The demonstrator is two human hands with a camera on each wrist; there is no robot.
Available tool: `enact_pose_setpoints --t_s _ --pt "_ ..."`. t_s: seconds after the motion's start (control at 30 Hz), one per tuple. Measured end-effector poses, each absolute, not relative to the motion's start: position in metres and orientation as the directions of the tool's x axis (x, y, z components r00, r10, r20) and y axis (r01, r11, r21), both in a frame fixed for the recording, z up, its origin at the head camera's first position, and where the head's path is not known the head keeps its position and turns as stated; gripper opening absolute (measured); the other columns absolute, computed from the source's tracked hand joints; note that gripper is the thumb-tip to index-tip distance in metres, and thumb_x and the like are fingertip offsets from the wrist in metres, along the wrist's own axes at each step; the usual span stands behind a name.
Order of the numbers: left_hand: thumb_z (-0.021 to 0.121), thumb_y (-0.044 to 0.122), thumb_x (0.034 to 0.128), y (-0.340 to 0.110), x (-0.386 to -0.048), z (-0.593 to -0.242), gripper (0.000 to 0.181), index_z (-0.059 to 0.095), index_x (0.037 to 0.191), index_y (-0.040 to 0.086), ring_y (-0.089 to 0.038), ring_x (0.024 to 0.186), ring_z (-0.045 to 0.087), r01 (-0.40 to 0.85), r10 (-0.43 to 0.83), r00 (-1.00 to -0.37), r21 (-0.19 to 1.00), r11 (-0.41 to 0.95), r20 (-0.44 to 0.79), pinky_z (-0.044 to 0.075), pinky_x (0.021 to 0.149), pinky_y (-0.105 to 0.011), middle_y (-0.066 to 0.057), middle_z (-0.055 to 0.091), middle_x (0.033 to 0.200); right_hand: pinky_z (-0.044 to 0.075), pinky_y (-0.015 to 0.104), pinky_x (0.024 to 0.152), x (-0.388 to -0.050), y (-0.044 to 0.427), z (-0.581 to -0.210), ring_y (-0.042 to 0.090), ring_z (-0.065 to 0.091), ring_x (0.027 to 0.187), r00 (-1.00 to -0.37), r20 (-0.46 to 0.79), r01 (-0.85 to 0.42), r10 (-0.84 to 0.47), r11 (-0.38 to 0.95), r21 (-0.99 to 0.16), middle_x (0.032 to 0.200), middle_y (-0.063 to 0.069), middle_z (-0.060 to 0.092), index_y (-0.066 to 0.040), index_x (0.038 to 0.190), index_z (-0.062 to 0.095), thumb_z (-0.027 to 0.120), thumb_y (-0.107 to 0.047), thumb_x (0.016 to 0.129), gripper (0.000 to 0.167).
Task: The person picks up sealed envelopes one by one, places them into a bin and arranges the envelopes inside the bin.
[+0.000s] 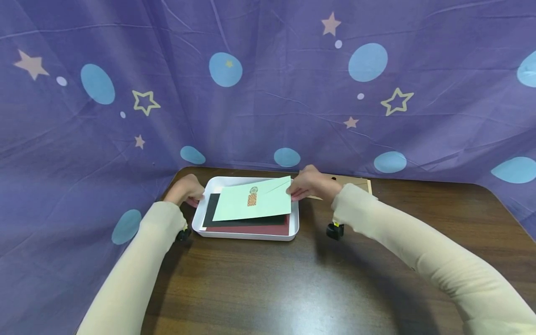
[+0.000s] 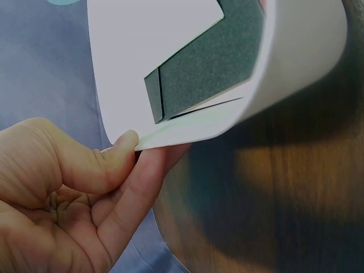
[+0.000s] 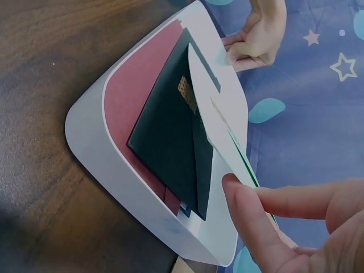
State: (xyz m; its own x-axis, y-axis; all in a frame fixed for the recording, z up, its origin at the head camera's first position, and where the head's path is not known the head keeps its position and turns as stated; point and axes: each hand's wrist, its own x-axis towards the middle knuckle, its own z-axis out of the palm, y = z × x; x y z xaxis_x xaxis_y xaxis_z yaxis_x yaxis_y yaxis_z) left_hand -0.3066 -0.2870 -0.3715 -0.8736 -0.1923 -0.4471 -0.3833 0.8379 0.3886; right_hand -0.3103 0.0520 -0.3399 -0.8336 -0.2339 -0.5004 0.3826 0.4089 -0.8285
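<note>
A white tray (image 1: 247,236) stands on the table. My left hand (image 1: 189,190) pinches its left rim between thumb and fingers, as the left wrist view shows up close. My right hand (image 1: 307,182) grips the right edge of a pale green envelope (image 1: 234,202) with a brown print on it. That envelope is tilted, its right side raised over the tray. Under it, inside the tray, lie a black envelope (image 3: 165,131) and a dark red envelope (image 3: 125,102). The pale green one partly covers both.
A brown kraft-coloured flat item (image 1: 356,182) lies behind my right hand near the table's back edge, partly hidden by the wrist. The dark wooden table (image 1: 268,284) meets a purple patterned curtain (image 1: 268,116) at the back and left.
</note>
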Motion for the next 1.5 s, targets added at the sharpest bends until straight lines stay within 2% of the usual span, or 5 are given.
enact_pose_setpoints --t_s 0.3,0.87,1.17,1.3,1.5 --pt "0.056 -0.007 0.0867 -0.288 -0.308 -0.371 0.018 0.043 0.077 0.001 -0.012 0.052 0.066 -0.378 -0.185 -0.873 0.386 0.841 -0.451 0.058 0.051 -0.020 -0.016 0.053 0.086 0.068 0.033 0.071 -0.310 0.045 -0.338 0.019 0.069 0.055 -0.848 -0.466 0.319 -0.253 0.459 -0.829 0.066 0.015 0.069 0.008 0.084 0.064 0.074 0.009 0.083 0.010" --pt "0.057 -0.006 0.0863 -0.289 -0.307 -0.370 0.020 0.041 0.077 0.002 -0.011 0.051 0.065 -0.373 -0.179 -0.871 0.378 0.847 -0.458 0.055 0.050 -0.017 -0.018 0.052 0.088 0.066 0.044 0.085 -0.314 0.033 -0.334 0.022 0.069 0.055 -0.847 -0.478 0.306 -0.232 0.522 -0.796 0.068 0.018 0.069 0.011 0.088 0.064 0.075 0.011 0.081 0.013" --pt "0.054 -0.008 0.0881 -0.288 -0.306 -0.370 0.019 0.041 0.078 0.001 -0.010 0.051 0.064 -0.374 -0.164 -0.870 0.403 0.836 -0.465 0.058 0.052 -0.018 -0.015 0.049 0.087 0.068 0.038 0.073 -0.314 0.027 -0.332 0.022 0.068 0.055 -0.848 -0.472 0.280 -0.241 0.551 -0.786 0.073 0.020 0.072 0.011 0.091 0.065 0.074 0.010 0.083 0.012" --pt "0.055 -0.007 0.0893 -0.288 -0.306 -0.369 0.018 0.043 0.079 0.001 -0.010 0.051 0.064 -0.375 -0.169 -0.869 0.397 0.838 -0.465 0.059 0.053 -0.019 -0.014 0.049 0.087 0.068 0.036 0.068 -0.316 0.025 -0.335 0.022 0.068 0.053 -0.846 -0.477 0.285 -0.238 0.556 -0.781 0.069 0.018 0.070 0.012 0.092 0.065 0.075 0.010 0.082 0.014" --pt "0.055 -0.007 0.0885 -0.287 -0.306 -0.370 0.015 0.044 0.081 0.000 -0.010 0.051 0.065 -0.377 -0.170 -0.868 0.397 0.837 -0.467 0.060 0.053 -0.019 -0.016 0.051 0.089 0.068 0.036 0.069 -0.318 0.023 -0.339 0.022 0.068 0.053 -0.832 -0.500 0.290 -0.242 0.578 -0.762 0.067 0.016 0.068 0.011 0.093 0.063 0.074 0.011 0.083 0.015"
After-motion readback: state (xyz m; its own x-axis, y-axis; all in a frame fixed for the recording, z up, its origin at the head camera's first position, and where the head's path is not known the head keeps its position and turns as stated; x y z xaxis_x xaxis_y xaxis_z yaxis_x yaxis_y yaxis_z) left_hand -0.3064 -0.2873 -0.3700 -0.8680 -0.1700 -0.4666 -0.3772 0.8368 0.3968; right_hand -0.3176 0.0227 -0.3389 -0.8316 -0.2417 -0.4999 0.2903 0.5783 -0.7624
